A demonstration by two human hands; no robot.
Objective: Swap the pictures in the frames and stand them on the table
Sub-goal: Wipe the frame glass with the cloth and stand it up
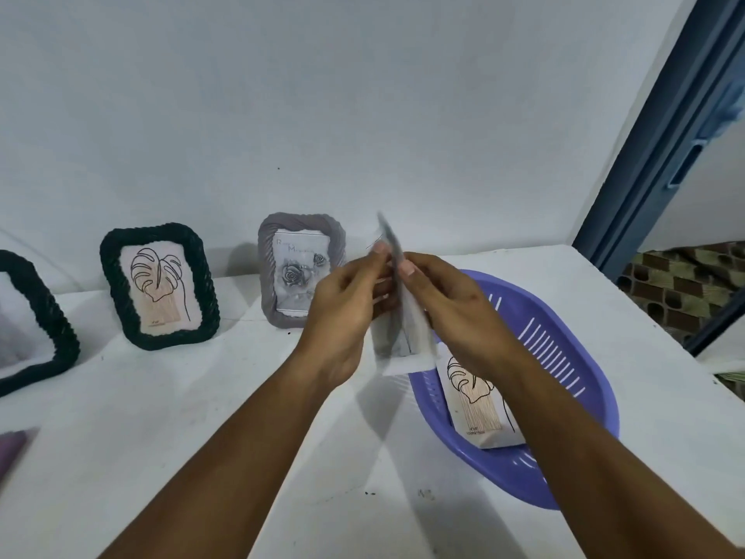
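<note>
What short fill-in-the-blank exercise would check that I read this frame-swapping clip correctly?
1. Both hands, left hand and right hand, hold a stack of ____.
2. A leaf picture lies inside the ____ basket.
3. The grey frame shows a picture of ____.
4. The leaf drawing standing on the table sits in a ____ frame.

Missing words: pictures; purple; roses; black

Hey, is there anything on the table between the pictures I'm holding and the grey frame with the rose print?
Nothing visible. Both hands, left and right, pinch the pictures just right of the grey frame, in the air over the table. The purple basket lies on the other side, to the right.
</note>
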